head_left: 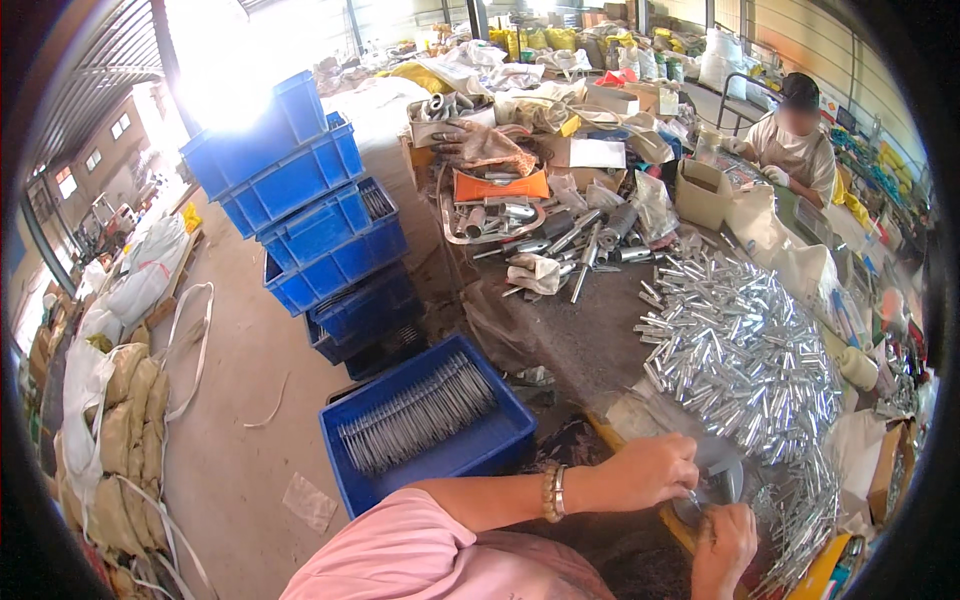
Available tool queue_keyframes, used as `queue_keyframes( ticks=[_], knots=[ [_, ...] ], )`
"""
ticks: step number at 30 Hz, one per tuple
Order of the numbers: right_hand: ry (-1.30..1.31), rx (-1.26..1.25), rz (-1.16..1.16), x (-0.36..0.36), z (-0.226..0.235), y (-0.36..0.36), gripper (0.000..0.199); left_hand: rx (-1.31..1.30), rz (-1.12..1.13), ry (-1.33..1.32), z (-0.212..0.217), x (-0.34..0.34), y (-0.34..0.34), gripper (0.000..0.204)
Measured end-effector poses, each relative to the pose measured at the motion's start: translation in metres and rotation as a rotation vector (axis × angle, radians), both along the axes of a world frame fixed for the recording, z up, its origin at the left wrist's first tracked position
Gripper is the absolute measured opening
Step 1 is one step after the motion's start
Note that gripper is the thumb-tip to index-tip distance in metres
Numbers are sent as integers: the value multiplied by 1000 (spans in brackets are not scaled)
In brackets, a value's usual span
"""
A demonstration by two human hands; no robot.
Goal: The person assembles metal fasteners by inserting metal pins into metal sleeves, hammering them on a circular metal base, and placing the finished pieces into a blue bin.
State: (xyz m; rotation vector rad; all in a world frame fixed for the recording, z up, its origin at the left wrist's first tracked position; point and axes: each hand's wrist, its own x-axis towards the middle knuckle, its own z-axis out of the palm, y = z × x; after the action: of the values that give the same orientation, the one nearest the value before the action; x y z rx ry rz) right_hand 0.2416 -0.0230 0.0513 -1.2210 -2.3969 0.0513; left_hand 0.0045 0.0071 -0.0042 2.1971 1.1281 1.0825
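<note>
My left hand (655, 470) is closed at the bench edge, a beaded bracelet on its wrist. Just below and to the right, my right hand (727, 540) is closed too, fingertips pinched. A small shiny metal piece (693, 498) spans the gap between both sets of fingers; its exact kind is too small to make out. Behind the hands is a grey, round-looking container (722, 462), partly covered by my left hand. Beyond it spreads a heap of short silver metal tubes (740, 350). Thin metal rods (808, 520) lie to the right of my right hand.
On the floor left of the bench, a blue crate (512, 437) holds rows of threaded-looking rods (420, 415). Stacked blue crates (335, 250) rise behind it. Larger metal parts (590, 235) and an open cardboard box (703, 192) occupy the far bench, where a gloved co-worker (795, 150) sits.
</note>
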Motion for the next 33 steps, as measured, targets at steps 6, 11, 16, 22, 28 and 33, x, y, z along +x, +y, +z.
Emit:
queue_keyframes(
  ticks=[6, 11, 16, 22, 28, 33],
  knots=[
    [28, -9, -3, -1, -4, 3, 16, 3, 7, -1, -3, 0, 2, 18],
    [33, -9, 4, 0, -6, 5, 16, -6, 6, -7, -3, -2, 1, 18],
    [23, -8, 15, 5, -7, 5, 14, 10, 16, -5, -4, 2, -2, 18],
    [93, 52, -117, 16, -33, 4, 14, 4, -38, 44, -3, 4, 1, 24],
    [154, 88, -26, 3, -30, 18, 11, -88, 40, 28, 13, -10, 4, 15],
    [156, 88, -64, 7, -27, 10, 11, -142, 5, -11, 18, -5, 5, 18]
  ],
)
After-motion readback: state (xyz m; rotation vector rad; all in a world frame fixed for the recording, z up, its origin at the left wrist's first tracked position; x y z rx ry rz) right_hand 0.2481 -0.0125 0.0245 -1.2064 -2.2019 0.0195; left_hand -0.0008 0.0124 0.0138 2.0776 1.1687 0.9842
